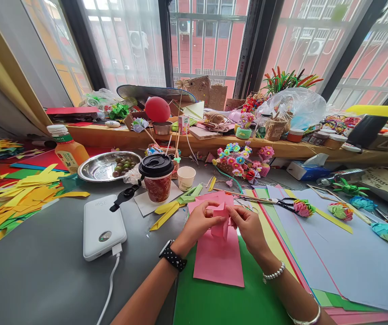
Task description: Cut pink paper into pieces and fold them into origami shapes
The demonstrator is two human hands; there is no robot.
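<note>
Two hands hold one folded pink paper (pixel 219 224) above the near edge of the surface (pixel 140 280): the left hand (pixel 200 222) pinches it between curled thumb and fingers, the right hand (pixel 248 225) grips its other side with closed fingertips. Beneath lies a flat pink sheet (pixel 219 264) on a green sheet (pixel 194 302); leftward stand a lidded cup (pixel 157 187) and a white power bank (pixel 103 228).

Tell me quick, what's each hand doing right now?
Left hand: closed on the folded pink paper.
Right hand: fingers pinching the same pink paper near its top.
</note>
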